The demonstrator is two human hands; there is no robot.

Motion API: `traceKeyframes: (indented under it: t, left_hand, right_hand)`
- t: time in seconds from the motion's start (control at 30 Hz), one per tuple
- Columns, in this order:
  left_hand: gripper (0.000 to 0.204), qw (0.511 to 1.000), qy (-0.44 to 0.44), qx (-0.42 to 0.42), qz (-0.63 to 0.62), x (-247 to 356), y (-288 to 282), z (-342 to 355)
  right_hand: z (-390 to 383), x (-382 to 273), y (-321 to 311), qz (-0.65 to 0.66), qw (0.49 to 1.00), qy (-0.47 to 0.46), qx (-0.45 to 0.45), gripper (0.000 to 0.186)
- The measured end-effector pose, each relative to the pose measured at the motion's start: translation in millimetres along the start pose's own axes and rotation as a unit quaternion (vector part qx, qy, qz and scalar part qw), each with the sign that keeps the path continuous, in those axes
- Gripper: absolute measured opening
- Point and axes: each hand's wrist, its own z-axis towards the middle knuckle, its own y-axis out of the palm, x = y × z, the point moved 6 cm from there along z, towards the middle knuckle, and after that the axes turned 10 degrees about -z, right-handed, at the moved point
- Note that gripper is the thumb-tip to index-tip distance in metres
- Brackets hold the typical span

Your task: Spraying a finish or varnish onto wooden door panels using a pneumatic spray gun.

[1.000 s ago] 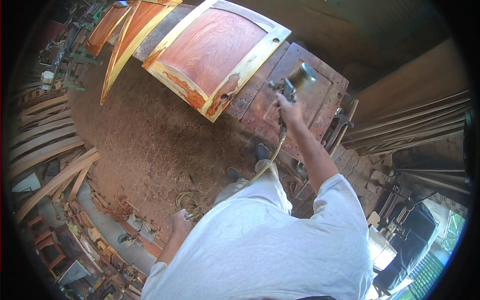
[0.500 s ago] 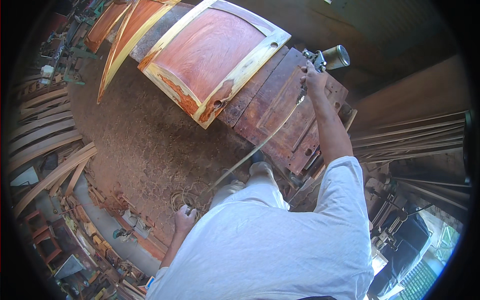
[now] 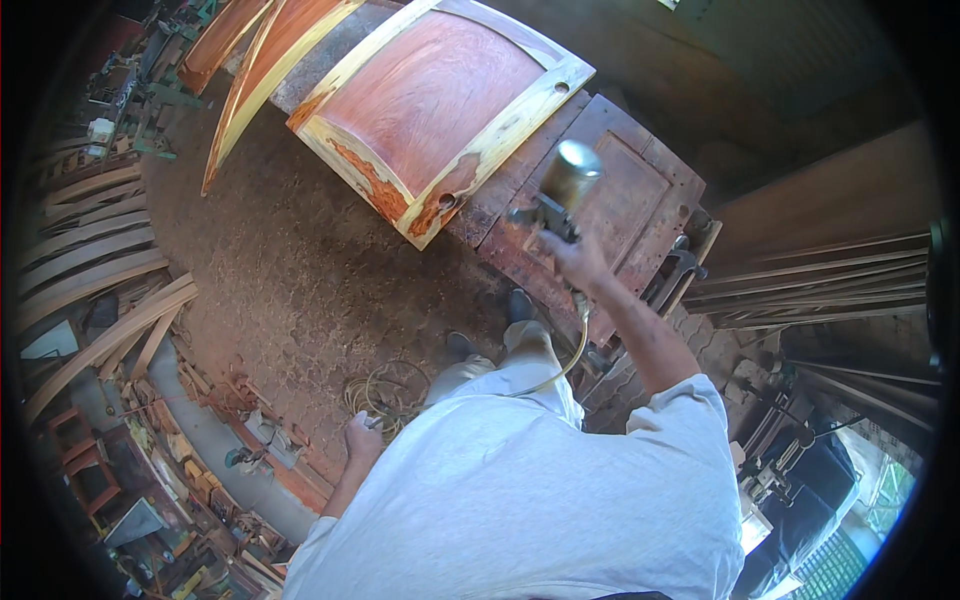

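right hand (image 3: 578, 262) clasps a shiny, round-cupped metal spray gun (image 3: 566, 183), farther left than earlier; left hand (image 3: 363, 437), can't tell its grip.

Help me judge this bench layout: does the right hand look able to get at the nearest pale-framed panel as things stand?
Probably yes: the right hand looks near the panel, with only its own spray gun seen in the gap. The hose curves loosely, but the hand is full.

Pinkish-red, swirl-grained wooden panel (image 3: 435, 105)
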Motion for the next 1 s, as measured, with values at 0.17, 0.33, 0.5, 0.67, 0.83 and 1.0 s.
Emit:
traceKeyframes:
  t: [0.17,0.33,0.5,0.67,0.83,1.0]
  left_hand:
    - [0.022,0.998,-0.016,-0.028,-0.049,-2,8,7]
    - [0.022,0.997,-0.029,-0.036,-0.067,-6,15,11]
    - [0.025,0.999,0.005,-0.038,-0.026,9,26,11]
    - [0.028,0.995,0.037,-0.045,-0.079,48,38,15]
    - [0.030,0.994,-0.018,-0.060,-0.094,58,39,23]
    - [0.028,0.995,-0.035,-0.069,-0.068,21,37,39]
  right_hand:
    - [-22,-12,42,0.056,0.970,-0.008,-0.237,0.024]
    - [11,-20,18,0.045,0.984,-0.016,-0.174,0.026]
    - [93,-20,-61,-0.002,0.995,0.018,0.094,0.027]
    - [149,-38,-151,0.052,0.951,-0.040,0.302,0.025]
    - [149,-46,-181,0.068,0.930,-0.038,0.359,0.031]
    - [105,-41,-131,0.017,0.963,-0.023,0.267,0.027]
